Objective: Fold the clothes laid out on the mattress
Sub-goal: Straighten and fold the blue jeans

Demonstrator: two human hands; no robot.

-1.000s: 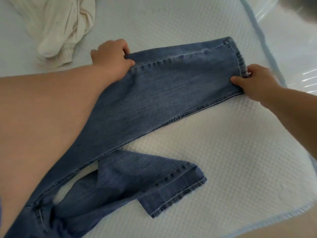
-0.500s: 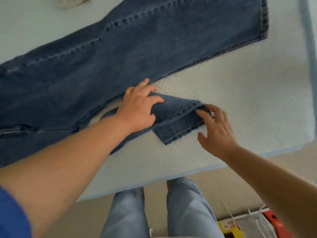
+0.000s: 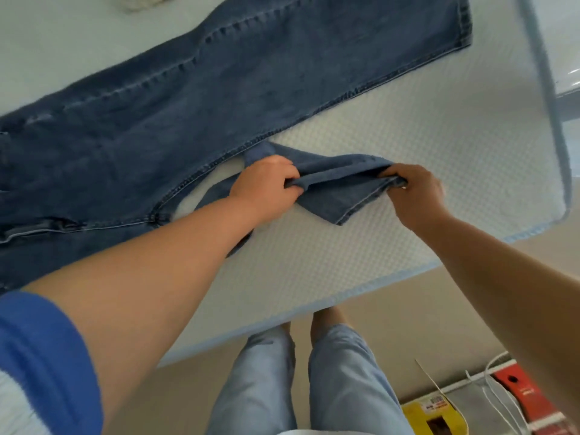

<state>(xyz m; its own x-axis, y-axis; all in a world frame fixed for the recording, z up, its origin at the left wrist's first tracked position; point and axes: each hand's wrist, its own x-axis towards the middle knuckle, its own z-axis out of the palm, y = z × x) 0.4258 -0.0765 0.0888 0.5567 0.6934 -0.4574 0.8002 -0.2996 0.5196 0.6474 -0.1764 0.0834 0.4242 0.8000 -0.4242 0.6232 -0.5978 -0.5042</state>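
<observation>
We see the jeans (image 3: 219, 98) spread across the mattress (image 3: 439, 146), their near leg bunched and clamped in the grip of the left hand (image 3: 263, 186) and right hand (image 3: 414, 193).

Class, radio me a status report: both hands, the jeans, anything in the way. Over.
Left hand and right hand both grip the bunched near leg of the blue denim jeans. Far leg lies flat on the white textured mattress. Nothing in the way.
</observation>
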